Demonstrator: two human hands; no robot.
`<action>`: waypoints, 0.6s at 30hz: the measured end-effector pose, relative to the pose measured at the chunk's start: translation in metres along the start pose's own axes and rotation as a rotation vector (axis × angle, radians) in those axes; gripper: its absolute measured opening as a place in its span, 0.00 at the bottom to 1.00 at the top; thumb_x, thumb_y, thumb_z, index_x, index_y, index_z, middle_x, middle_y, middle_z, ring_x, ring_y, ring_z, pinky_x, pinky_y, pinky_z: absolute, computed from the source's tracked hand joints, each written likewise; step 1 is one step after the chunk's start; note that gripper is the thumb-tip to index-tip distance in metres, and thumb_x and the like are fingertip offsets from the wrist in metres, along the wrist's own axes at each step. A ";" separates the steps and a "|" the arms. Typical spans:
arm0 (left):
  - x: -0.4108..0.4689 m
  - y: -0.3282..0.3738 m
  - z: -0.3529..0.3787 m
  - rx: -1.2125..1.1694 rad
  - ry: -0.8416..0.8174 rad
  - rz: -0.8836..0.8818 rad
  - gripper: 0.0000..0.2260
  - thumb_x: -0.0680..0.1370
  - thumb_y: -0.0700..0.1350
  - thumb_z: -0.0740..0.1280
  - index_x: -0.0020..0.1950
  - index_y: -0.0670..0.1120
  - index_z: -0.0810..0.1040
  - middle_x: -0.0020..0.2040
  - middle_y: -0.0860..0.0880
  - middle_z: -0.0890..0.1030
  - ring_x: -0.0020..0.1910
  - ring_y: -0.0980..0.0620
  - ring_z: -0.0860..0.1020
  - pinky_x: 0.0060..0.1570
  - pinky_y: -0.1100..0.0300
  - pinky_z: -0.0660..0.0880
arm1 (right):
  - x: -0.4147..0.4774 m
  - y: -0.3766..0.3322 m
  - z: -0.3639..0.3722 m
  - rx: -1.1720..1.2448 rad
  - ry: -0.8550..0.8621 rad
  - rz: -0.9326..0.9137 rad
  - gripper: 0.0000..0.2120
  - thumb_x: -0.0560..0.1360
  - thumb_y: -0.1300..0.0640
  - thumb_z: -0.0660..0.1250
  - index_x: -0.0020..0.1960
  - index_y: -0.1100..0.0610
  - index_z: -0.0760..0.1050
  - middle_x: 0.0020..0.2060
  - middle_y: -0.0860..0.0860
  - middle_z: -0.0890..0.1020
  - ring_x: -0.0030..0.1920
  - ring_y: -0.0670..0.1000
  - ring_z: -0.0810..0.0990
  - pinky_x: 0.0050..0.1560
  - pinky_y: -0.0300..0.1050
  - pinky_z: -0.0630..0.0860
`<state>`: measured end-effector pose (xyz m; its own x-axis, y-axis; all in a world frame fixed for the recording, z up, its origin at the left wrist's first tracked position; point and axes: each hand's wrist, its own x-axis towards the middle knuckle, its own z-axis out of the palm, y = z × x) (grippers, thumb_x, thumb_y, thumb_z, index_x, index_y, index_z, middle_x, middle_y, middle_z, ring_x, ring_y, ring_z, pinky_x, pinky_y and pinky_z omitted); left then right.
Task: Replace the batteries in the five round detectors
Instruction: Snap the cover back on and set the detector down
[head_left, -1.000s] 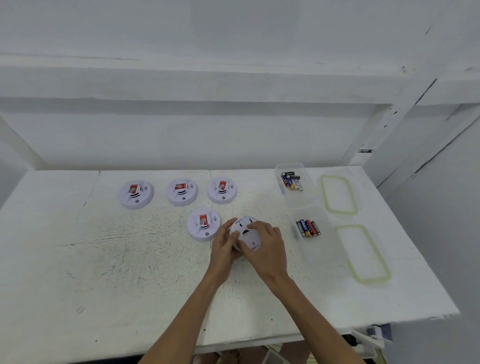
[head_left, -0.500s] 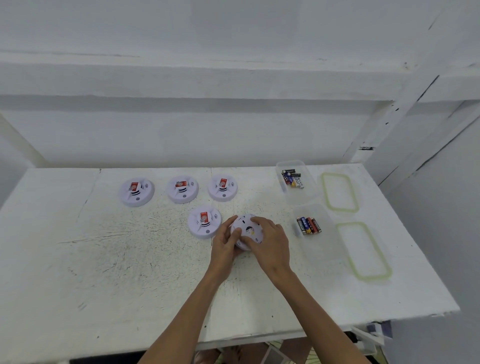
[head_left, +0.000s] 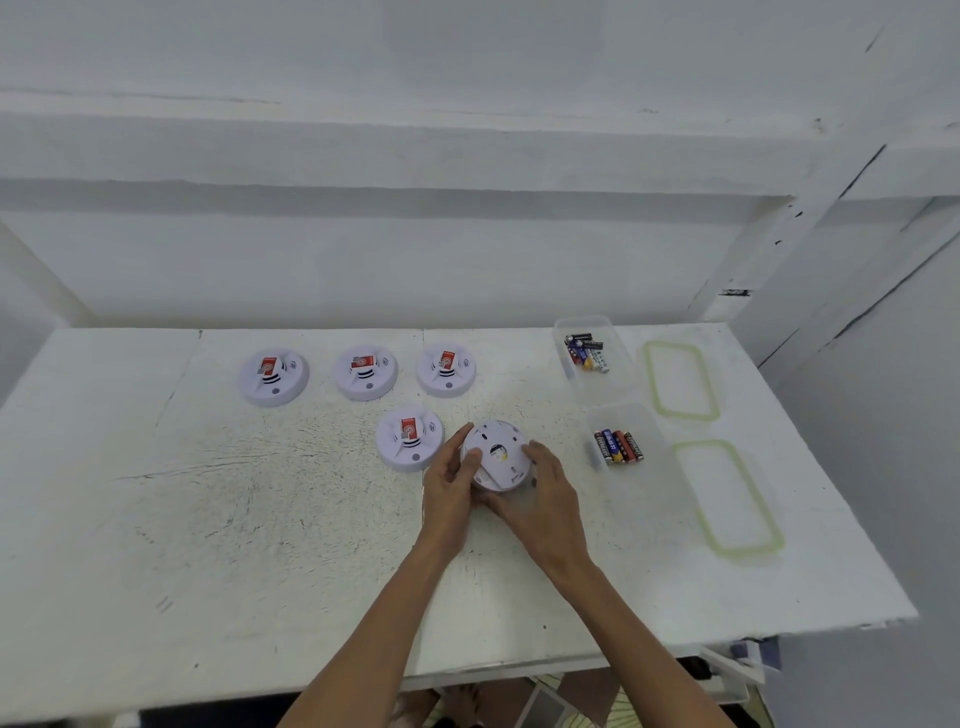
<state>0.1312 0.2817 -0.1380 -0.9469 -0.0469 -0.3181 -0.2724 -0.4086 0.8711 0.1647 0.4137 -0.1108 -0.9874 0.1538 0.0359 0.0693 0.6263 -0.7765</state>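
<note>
Five round detectors are counted on the white table (head_left: 208, 519). Three are lined up in a far row: the left detector (head_left: 274, 376), the middle detector (head_left: 366, 372) and the right detector (head_left: 446, 369). A fourth detector (head_left: 410, 438) is set just in front of them, and all four are lying face up with red labels showing. The fifth detector (head_left: 496, 457) is held just right of the fourth, back side up. Two clear boxes are seen at the right. A jumbled heap of batteries (head_left: 586, 352) lies in the far box (head_left: 615, 384), too tangled to be counted. Four batteries in a row (head_left: 618, 447) are made out in the near box (head_left: 602, 415). Two green-rimmed lids, the far lid (head_left: 680, 379) and the near lid (head_left: 727, 499), are laid beside the boxes. The fifth detector's near edge is covered by fingers, so whether it touches the table cannot be told. It is gripped by the left hand (head_left: 452, 488), thumb pressed on its back and forefinger stretched along the left rim. The right hand (head_left: 545, 493) is wrapped round its right and near rim.
</note>
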 end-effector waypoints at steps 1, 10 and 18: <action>0.000 0.000 0.000 -0.008 -0.007 -0.006 0.18 0.83 0.43 0.69 0.72 0.50 0.78 0.68 0.48 0.82 0.68 0.45 0.80 0.63 0.35 0.78 | -0.001 0.002 0.000 0.048 -0.017 0.020 0.42 0.66 0.39 0.78 0.72 0.55 0.67 0.69 0.50 0.74 0.66 0.49 0.76 0.60 0.37 0.76; 0.001 0.003 0.002 -0.071 0.017 -0.041 0.17 0.82 0.40 0.69 0.71 0.48 0.78 0.66 0.45 0.83 0.66 0.41 0.81 0.60 0.33 0.79 | 0.000 0.002 -0.002 0.271 -0.006 0.111 0.35 0.66 0.49 0.82 0.68 0.55 0.73 0.60 0.48 0.81 0.56 0.42 0.81 0.53 0.32 0.78; 0.002 0.001 0.007 -0.062 0.071 -0.025 0.15 0.82 0.41 0.70 0.69 0.49 0.80 0.64 0.46 0.84 0.65 0.43 0.82 0.63 0.35 0.79 | 0.006 0.003 -0.005 0.269 -0.012 0.121 0.36 0.61 0.49 0.84 0.64 0.55 0.74 0.57 0.49 0.81 0.53 0.39 0.81 0.50 0.29 0.77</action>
<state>0.1274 0.2875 -0.1348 -0.9250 -0.0997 -0.3668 -0.2822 -0.4663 0.8384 0.1599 0.4199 -0.1096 -0.9760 0.2050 -0.0733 0.1482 0.3789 -0.9135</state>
